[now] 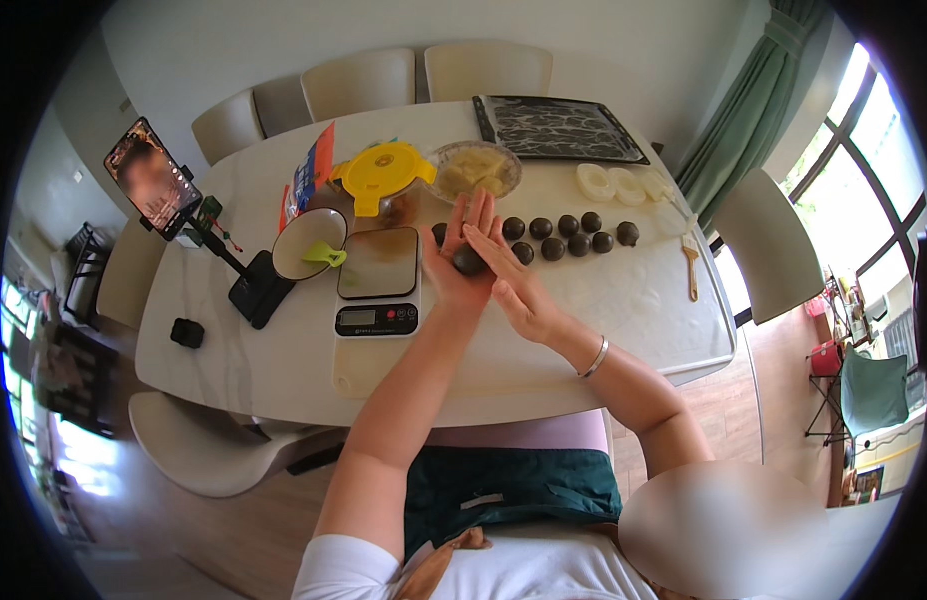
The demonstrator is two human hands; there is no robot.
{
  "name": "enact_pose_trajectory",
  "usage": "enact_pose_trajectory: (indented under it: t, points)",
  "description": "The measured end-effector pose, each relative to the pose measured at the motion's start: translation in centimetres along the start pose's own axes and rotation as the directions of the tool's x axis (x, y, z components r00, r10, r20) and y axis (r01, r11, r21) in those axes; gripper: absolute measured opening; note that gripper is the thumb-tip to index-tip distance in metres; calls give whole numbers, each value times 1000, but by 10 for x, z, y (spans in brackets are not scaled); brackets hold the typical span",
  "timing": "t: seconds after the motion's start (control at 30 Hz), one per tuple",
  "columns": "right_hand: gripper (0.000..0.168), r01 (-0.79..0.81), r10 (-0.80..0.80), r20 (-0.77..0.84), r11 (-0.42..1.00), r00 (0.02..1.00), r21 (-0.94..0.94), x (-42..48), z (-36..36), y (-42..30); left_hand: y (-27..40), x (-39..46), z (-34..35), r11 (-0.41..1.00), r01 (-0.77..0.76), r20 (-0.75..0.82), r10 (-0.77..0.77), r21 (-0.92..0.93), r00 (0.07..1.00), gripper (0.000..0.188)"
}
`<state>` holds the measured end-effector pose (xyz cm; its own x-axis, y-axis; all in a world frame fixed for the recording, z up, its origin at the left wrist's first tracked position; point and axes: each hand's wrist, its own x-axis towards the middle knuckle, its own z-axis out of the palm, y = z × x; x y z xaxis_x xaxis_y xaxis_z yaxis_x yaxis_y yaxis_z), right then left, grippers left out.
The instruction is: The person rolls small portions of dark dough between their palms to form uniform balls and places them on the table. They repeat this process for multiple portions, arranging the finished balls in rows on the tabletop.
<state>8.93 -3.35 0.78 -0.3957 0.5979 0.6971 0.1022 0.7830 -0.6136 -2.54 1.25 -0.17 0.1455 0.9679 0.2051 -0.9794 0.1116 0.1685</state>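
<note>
A dark round ball [469, 259] rests on the upturned palm of my left hand [461, 274], whose fingers are extended. My right hand [517, 281], flat and with a bracelet at its wrist, lies against the left hand beside the ball. Beyond my hands, several similar dark balls [552, 248] stand in two rows on the pale mat, and one more [438, 233] shows partly behind my left fingers. Left of my hands is a kitchen scale [378, 264] with a smeared top. A bowl [288, 244] with a green scoop [325, 255] stands beside it.
Farther back are a patterned dish of pale pieces [474, 169], a yellow-lidded container [382, 178], an upright packet [312, 169] and a black baking tray [561, 129]. White molds [612, 185] and a brush [691, 268] lie right. A phone on a stand [152, 178] is left.
</note>
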Motion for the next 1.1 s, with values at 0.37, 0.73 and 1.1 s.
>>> enact_pose_trajectory:
  t: [0.37,0.73,1.1]
  points:
    - [54,-51,46,30,982,998,184,1,-16,-5,15,6,6,995,-79,-98,84,53,992,79]
    - [45,-112,127,33,951,991,-289,-1,-27,8,1,-2,15,998,27,-173,-18,49,985,80]
    - [47,229,-203,111,913,973,-337,13,-15,-8,-31,-9,-23,974,201,-19,-200,100,980,76]
